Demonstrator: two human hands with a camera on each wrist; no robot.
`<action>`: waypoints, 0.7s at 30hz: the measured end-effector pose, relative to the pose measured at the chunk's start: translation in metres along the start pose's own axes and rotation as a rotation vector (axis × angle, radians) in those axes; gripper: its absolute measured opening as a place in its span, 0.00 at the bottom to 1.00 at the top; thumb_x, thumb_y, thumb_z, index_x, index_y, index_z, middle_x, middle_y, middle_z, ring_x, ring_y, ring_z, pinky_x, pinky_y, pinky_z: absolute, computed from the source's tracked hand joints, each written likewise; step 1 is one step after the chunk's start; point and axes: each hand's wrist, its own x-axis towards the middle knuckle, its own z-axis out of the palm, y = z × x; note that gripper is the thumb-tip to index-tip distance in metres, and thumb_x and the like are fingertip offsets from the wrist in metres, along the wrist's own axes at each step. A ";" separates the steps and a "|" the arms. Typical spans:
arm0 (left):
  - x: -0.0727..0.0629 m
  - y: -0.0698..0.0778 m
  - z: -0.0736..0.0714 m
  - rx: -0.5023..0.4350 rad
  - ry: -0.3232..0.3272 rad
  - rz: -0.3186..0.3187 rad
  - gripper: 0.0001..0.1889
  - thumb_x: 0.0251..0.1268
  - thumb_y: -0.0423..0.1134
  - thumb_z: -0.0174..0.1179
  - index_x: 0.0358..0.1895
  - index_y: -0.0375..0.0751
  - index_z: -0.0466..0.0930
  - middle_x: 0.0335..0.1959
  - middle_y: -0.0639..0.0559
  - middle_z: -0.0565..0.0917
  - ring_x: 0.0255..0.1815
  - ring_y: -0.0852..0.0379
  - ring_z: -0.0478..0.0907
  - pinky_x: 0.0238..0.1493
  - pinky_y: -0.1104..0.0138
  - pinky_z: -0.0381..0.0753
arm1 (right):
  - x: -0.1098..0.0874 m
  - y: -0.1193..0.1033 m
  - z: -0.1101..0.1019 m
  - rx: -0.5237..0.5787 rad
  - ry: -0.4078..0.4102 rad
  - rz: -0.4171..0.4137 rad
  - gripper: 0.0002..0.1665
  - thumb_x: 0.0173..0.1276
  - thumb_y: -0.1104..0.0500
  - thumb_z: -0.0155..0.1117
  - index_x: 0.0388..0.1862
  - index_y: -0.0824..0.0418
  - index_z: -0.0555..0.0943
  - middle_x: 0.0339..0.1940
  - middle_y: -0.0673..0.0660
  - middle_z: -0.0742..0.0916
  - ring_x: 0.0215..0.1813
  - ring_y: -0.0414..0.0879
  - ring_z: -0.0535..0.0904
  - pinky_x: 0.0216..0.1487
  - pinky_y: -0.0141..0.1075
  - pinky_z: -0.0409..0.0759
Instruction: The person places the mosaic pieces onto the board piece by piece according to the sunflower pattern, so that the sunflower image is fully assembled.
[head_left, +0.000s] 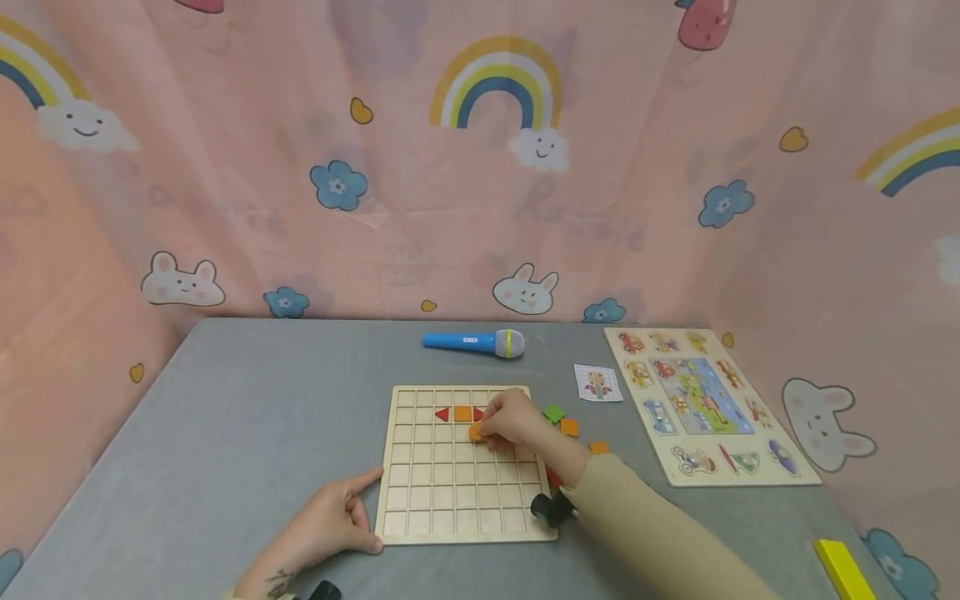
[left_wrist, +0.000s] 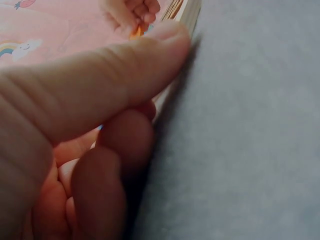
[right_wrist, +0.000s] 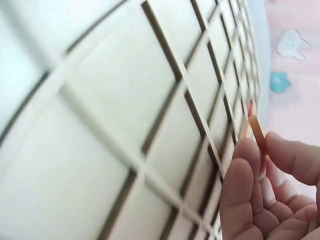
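Note:
A wooden grid board (head_left: 431, 475) lies on the grey table. Near its upper edge, a red triangle tile (head_left: 442, 414), an orange square tile (head_left: 462, 413) and another red triangle (head_left: 478, 413) form a row. My right hand (head_left: 513, 419) reaches over the board and pinches an orange tile (right_wrist: 257, 132) between thumb and fingers, just below that row. My left hand (head_left: 330, 521) rests at the board's left side. Its thumb (left_wrist: 150, 55) touches the edge near the lower corner, its straight index finger farther up, the other fingers bent.
Right of the board lie a green tile (head_left: 553, 413), orange tiles (head_left: 569, 427) and a red piece partly hidden by my right arm. A picture card (head_left: 597, 383) and a wooden picture puzzle (head_left: 783, 467) are farther right. A blue toy microphone (head_left: 472, 342) lies behind; a yellow block (head_left: 843, 571) sits front right.

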 end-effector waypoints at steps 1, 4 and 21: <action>0.000 0.000 0.000 -0.001 0.000 -0.002 0.55 0.28 0.31 0.76 0.68 0.26 0.56 0.14 0.49 0.77 0.14 0.60 0.70 0.15 0.69 0.67 | 0.001 -0.002 0.004 -0.006 0.001 -0.008 0.05 0.55 0.69 0.65 0.22 0.67 0.79 0.14 0.55 0.81 0.16 0.41 0.76 0.23 0.34 0.77; 0.000 0.001 0.000 -0.001 -0.001 -0.004 0.54 0.28 0.30 0.76 0.68 0.26 0.56 0.14 0.49 0.77 0.14 0.60 0.70 0.15 0.69 0.67 | 0.004 -0.005 0.011 -0.019 0.009 -0.009 0.06 0.55 0.69 0.65 0.22 0.66 0.78 0.14 0.55 0.81 0.16 0.42 0.75 0.22 0.33 0.77; 0.000 -0.002 0.000 0.030 0.001 0.022 0.54 0.28 0.32 0.76 0.67 0.25 0.56 0.14 0.50 0.77 0.14 0.61 0.70 0.15 0.69 0.67 | 0.006 -0.006 0.011 -0.177 0.043 -0.049 0.08 0.55 0.63 0.67 0.20 0.62 0.79 0.16 0.52 0.79 0.19 0.42 0.71 0.20 0.31 0.68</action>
